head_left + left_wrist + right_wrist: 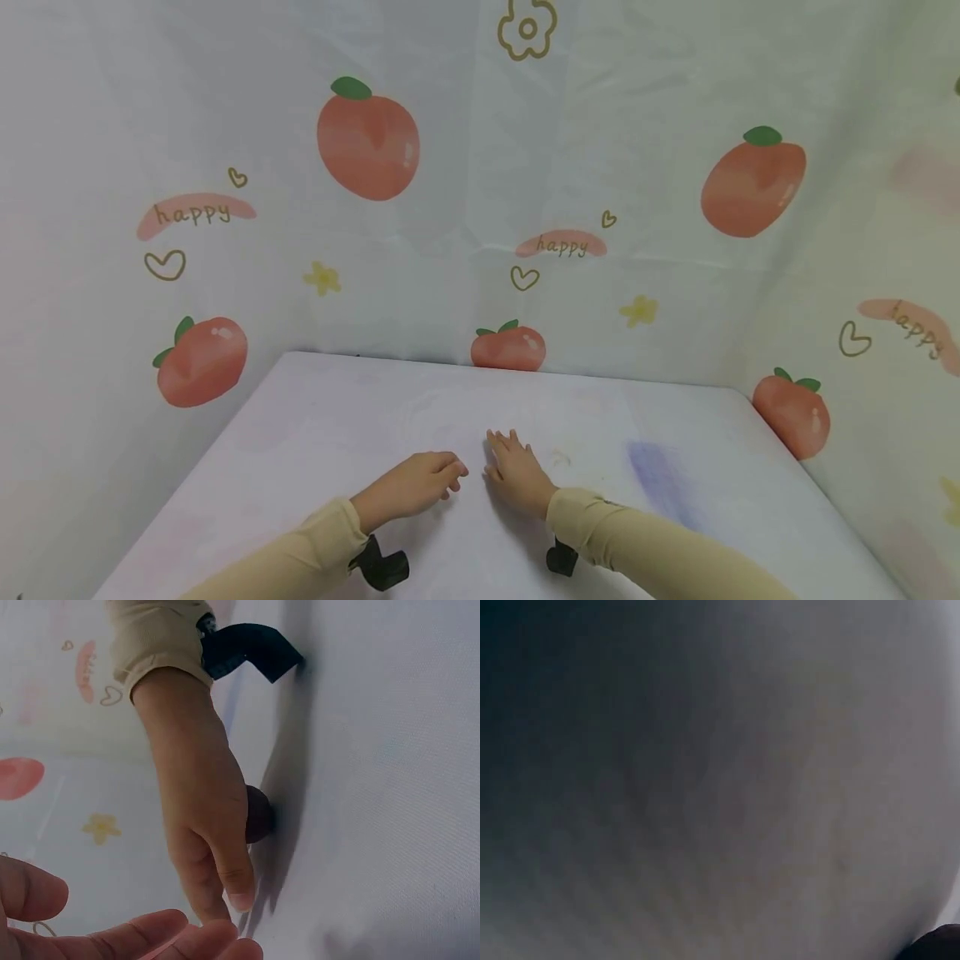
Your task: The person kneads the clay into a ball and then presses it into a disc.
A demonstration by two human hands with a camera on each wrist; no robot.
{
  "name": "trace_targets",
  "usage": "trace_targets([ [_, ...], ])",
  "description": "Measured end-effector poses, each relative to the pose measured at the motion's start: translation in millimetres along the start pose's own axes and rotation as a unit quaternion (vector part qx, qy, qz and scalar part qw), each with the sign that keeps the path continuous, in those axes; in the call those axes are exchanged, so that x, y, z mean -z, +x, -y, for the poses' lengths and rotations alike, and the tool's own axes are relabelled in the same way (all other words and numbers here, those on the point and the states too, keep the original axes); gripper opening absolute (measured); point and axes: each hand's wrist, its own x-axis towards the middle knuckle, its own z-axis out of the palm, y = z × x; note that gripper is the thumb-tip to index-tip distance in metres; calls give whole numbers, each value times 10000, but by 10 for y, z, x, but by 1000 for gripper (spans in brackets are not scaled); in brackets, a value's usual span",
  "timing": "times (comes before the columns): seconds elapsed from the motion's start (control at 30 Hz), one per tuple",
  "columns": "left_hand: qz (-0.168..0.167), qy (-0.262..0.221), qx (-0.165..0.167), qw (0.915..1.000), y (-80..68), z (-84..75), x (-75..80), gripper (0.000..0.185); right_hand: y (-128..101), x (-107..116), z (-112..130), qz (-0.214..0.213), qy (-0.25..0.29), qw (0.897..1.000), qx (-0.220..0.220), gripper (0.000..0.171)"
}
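Note:
In the head view my right hand (517, 477) is palm down over the white table, its fingers extended forward and slightly spread. The left wrist view shows a dark, rounded thing (259, 815) between this hand's palm and the tabletop; most of it is hidden, and I cannot tell its kind. To the left, my left hand (422, 485) hovers above the table with fingers loosely bent and nothing in them. Its fingers (135, 934) reach along the bottom of the left wrist view. Blurred pale surface fills most of the right wrist view, with a dark rounded shape (935, 945) in the corner.
The white table (360, 417) carries a blue-violet smudge (663, 479) to the right of my hands. A white curtain (450, 275) printed with red fruit surrounds it at the back and sides. Black wrist mounts (384, 568) hang under both sleeves, close to the tabletop.

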Motion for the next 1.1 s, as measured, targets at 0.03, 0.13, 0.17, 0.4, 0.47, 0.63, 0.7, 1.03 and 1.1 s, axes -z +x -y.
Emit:
trace_targets([
  [0.03,14,-26,-23,10000,-4,-3,1,34,-11,-16,2,14,-51,10000,-13,52],
  [0.13,23,-128,-28,9999,-16,-19,15,35,-34,-40,20,50,-248,9997,-41,52],
  [0.17,21,-152,-17,9999,-19,-27,23,35,-39,-43,29,68,-270,9996,-52,53],
  [0.4,22,-301,60,9995,-14,-77,66,39,-58,-57,58,118,-440,9988,-166,59],
  [0.47,19,-365,69,9993,-7,-85,71,40,-49,-73,43,82,-495,9985,-207,62],
  [0.63,2,-431,68,9990,-5,-98,84,44,-12,-116,-6,-12,-563,9981,-241,68],
  [0.7,12,-405,71,9992,-13,-106,87,43,-3,-123,-14,-42,-635,9977,-235,70],
  [1.03,127,-61,246,9996,-26,-23,76,42,-31,-137,-38,-153,-787,9966,-193,74],
  [1.1,179,27,275,9995,-19,2,81,42,-30,-141,-48,-161,-788,9966,-186,75],
])
